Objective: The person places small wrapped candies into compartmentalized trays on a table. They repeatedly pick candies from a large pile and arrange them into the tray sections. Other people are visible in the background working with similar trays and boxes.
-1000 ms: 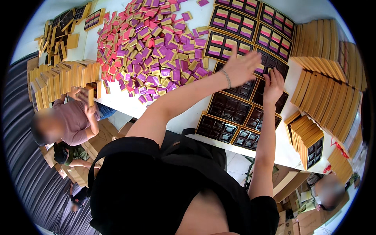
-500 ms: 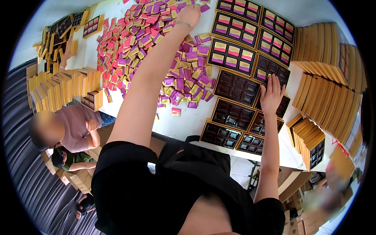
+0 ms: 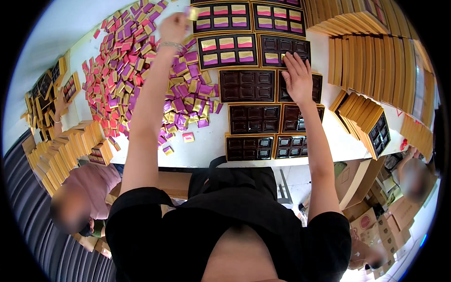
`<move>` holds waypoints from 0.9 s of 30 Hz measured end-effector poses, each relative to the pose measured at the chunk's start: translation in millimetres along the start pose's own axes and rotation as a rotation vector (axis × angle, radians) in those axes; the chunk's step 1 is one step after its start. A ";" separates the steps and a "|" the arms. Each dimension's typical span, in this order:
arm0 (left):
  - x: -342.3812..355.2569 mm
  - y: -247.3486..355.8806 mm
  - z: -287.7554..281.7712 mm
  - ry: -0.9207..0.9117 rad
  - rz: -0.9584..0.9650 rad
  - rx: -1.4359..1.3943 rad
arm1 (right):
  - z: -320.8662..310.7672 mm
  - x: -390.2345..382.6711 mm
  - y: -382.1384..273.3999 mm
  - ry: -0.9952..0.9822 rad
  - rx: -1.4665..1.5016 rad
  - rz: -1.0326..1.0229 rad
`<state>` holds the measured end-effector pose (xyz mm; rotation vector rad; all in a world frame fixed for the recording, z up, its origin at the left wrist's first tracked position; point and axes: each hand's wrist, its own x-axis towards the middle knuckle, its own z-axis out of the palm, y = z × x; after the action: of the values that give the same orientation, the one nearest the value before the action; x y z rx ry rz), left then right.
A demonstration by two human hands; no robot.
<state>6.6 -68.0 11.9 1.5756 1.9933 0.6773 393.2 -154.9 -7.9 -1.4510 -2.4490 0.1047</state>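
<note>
My left hand holds a gold-and-purple wrapped piece above the table, right of the pile of pink, purple and gold pieces. My right hand lies with fingers stretched over a black tray with a gold rim; its fingertips touch a wrapped piece there, partly hidden, beside another piece in the bottom-left compartment. Trays filled with pink and purple pieces lie left of and above it. Dark trays with vacant compartments lie lower down.
Stacks of yellow boxes line the white table's right side; more stand at left with scattered trays. A co-worker in mauve is at lower left, other people at lower right. Cardboard boxes lie below the table.
My left hand went from the trays up into the pile, then shifted right, now with a piece in it. My right hand remains on the same tray. The view has shifted.
</note>
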 end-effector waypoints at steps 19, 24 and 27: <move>-86.5 123.5 109.2 -0.277 -0.086 -0.721 | -27.6 30.5 54.1 0.144 0.234 0.197; -72.1 119.8 126.1 -0.070 0.253 -0.079 | -14.2 28.2 45.1 0.002 0.329 0.123; -71.9 112.0 124.4 -0.080 0.243 -0.146 | -13.8 9.6 35.9 0.033 0.306 0.177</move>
<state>184.2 -106.4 -1.4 1.7428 1.6713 0.8194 423.2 -130.1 -0.2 -1.5101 -2.1583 0.4671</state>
